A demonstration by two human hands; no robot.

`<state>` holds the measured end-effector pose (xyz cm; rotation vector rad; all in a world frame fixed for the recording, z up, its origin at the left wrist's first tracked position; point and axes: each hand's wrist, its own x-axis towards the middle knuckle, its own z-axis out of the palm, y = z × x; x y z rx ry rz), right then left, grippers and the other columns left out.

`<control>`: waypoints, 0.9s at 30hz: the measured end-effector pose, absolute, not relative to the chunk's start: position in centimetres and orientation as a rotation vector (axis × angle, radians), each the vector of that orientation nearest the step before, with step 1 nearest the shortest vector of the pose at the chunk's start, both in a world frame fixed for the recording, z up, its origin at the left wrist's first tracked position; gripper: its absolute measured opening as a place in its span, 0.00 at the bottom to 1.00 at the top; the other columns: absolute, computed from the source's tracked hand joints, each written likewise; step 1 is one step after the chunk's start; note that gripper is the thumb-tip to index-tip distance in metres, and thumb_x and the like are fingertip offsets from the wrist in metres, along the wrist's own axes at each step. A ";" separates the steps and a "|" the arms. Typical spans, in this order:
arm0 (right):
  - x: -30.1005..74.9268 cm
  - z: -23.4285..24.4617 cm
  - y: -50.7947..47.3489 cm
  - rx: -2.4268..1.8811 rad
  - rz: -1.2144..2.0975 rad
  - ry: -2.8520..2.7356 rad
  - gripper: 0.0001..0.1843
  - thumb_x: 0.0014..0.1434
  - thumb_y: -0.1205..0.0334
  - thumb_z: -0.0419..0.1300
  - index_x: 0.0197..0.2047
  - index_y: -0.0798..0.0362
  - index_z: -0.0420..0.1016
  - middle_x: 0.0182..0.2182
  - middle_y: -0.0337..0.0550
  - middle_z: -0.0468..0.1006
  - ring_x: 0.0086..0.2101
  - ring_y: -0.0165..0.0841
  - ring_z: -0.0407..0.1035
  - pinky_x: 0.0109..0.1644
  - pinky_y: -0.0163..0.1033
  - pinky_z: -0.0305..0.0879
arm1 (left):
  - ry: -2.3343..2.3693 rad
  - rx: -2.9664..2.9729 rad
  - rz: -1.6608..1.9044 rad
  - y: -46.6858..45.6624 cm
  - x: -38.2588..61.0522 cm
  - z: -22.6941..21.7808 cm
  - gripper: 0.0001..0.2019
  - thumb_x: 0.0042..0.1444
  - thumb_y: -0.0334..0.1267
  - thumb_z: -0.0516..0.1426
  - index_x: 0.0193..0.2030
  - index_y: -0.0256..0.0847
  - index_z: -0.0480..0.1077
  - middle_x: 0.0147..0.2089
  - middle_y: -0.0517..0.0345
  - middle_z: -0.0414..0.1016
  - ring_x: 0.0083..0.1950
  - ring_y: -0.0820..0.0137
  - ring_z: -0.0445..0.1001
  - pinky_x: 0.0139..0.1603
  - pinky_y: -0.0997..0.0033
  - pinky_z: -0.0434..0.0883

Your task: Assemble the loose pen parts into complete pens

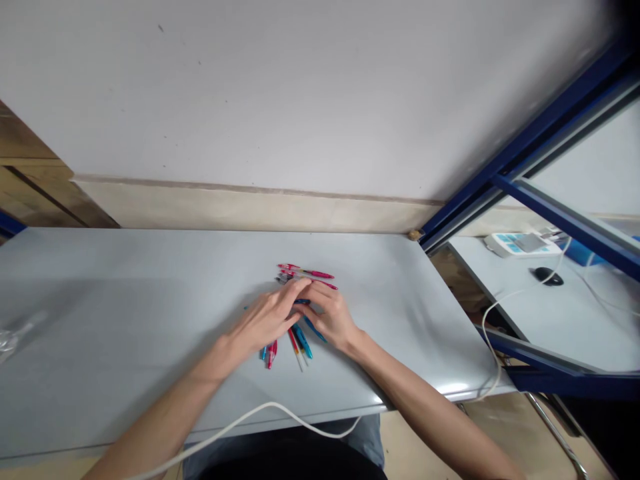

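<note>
Both hands meet over a small heap of pens at the middle of the table. My left hand (273, 312) comes in from the left, its fingers bent and pressed together on a dark blue pen (302, 302). From the right, my right hand (334, 319) closes its fingertips around the same pen, which the fingers partly cover. Just beyond the fingertips lie pink pens (320, 274). On the near side are a teal pen (303, 342), a thin red ink refill (293, 342) and a pink pen (271, 355). Another blue pen (315, 329) lies beside the right hand.
The grey table (150, 287) backs onto a pale wall. A white cable (270, 404) hangs across its front edge. At right, a blue metal frame (470, 177) separates a second table bearing a black mouse (548, 276) and a white device (523, 245). Clear plastic (8, 343) lies far left.
</note>
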<state>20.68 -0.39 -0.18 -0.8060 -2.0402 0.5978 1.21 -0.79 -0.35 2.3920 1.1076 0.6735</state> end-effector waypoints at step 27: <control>21.6 0.3 -0.7 -1.179 0.918 -1.532 0.14 0.57 0.50 0.70 0.34 0.53 0.82 0.28 0.41 0.80 0.27 0.32 0.68 0.34 0.37 0.63 | 1.164 2.627 0.979 0.0 0.3 0.8 0.05 0.68 0.36 0.55 0.40 0.40 0.69 0.58 0.47 0.72 0.60 0.59 0.70 0.58 0.55 0.69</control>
